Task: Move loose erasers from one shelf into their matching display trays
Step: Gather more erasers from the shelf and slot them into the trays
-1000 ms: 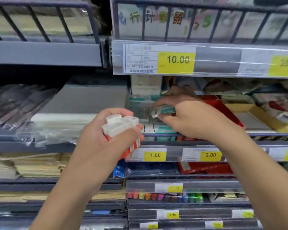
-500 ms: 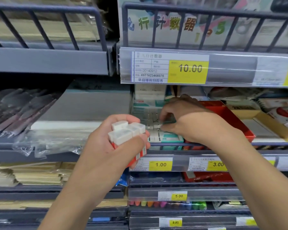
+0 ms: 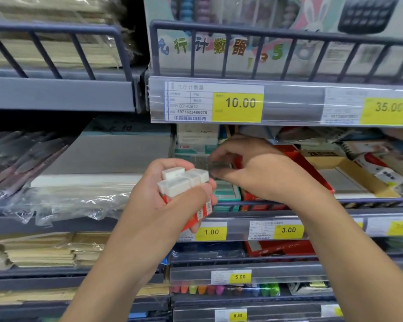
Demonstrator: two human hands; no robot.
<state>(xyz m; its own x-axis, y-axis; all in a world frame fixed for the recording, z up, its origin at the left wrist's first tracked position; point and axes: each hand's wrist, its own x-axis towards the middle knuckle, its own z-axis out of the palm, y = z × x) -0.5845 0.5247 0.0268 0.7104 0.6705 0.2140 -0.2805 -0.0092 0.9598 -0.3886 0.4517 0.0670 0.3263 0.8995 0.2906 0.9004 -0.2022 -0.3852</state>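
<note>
My left hand [image 3: 172, 198] grips a bundle of several white erasers with red sleeves [image 3: 184, 182], held upright in front of the shelf edge. My right hand [image 3: 254, 173] reaches into the shelf just right of it, its fingers curled and pinching a small greyish eraser [image 3: 219, 166] over the green display tray [image 3: 226, 194]. A red display tray [image 3: 312, 166] sits behind and to the right of my right hand, partly hidden by it.
A yellow cardboard tray [image 3: 358, 175] with packaged items stands further right. Flat grey and white packs in plastic [image 3: 91, 173] lie on the left shelf. Price tags 1.00 [image 3: 211, 231] and 3.00 [image 3: 288, 230] line the shelf rail. Shelves of paper and markers sit below.
My right hand lowered a green-sleeved eraser into the green tray, then lifted a little, now pinching a greyish eraser. My left hand kept its bundle and hardly moved.
</note>
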